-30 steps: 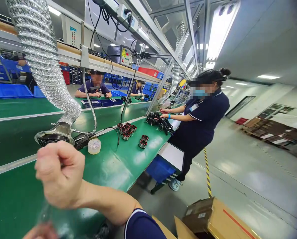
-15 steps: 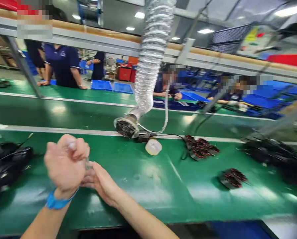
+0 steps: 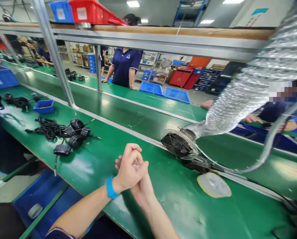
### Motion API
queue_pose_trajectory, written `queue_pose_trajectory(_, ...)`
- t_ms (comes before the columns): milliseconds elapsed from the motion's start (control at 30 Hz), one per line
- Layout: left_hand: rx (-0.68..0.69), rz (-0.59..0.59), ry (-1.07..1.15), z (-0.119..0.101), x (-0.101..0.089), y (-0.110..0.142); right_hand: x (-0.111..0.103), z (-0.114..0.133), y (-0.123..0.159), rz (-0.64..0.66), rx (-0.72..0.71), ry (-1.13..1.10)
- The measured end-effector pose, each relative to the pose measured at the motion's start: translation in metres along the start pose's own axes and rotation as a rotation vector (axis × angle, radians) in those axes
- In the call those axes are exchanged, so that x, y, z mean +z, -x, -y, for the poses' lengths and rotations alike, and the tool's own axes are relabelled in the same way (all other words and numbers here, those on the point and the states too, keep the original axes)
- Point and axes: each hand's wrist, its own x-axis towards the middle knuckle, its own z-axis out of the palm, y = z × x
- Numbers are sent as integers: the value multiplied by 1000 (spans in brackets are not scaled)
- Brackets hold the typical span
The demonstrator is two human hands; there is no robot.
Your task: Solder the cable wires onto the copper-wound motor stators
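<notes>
My left hand (image 3: 129, 167), above a blue wristband (image 3: 111, 187), is closed with curled fingers over the green bench (image 3: 173, 205). A small, shiny, clear-looking piece (image 3: 136, 165) shows between its thumb and fingers; its kind is not clear. My right hand (image 3: 143, 191) lies against the left from below and behind. Only a few of its fingertips show past the left hand, so its grip is hidden. To the right of both hands lies a roll of clear tape (image 3: 214, 185), flat on the bench.
A fan (image 3: 177, 144) on a silver duct hose (image 3: 238, 89) stands at right. Black cabled parts (image 3: 73, 136) and a small blue bin (image 3: 44, 106) lie at left. A metal post (image 3: 55, 56) rises from the bench. People stand at the far bench and at left.
The view has swung left, bringing the cabled parts and blue bin into sight. My hands have come closer together, the right now mostly behind the left.
</notes>
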Motion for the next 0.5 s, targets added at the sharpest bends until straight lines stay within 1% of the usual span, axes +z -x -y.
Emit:
queue_pose_trajectory(33,50,20,-97,2,-1,-1,1,2,0,29,45,-41)
queue_pose_trajectory(67,122,69,-204,4,-3,-1,1,6,-1,57,100,-100)
queue_pose_trajectory(133,303,191,-390,12,-9,2,-3,20,-2,107,221,-246)
queue_pose_trajectory(167,404,229,-445,16,-13,5,-5,28,-2,131,267,-308)
queue_pose_trajectory(200,510,230,-461,21,-17,8,-5,35,-2,158,300,-352)
queue_pose_trajectory(267,706,145,-391,28,-24,11,-2,44,1,217,323,-360)
queue_pose_trajectory(300,775,106,-324,30,-28,9,2,46,4,243,326,-338)
queue_pose_trajectory(333,795,82,-246,31,-33,5,6,45,7,257,313,-303)
queue_pose_trajectory(367,741,58,-158,29,-38,-3,9,41,10,254,273,-258)
queue_pose_trajectory(400,616,18,-59,28,-43,-13,12,36,13,239,207,-203)
queue_pose_trajectory(433,447,-45,53,26,-48,-27,14,29,15,220,133,-138)
queue_pose_trajectory(500,64,-238,307,28,-55,-60,11,12,19,193,41,-14)
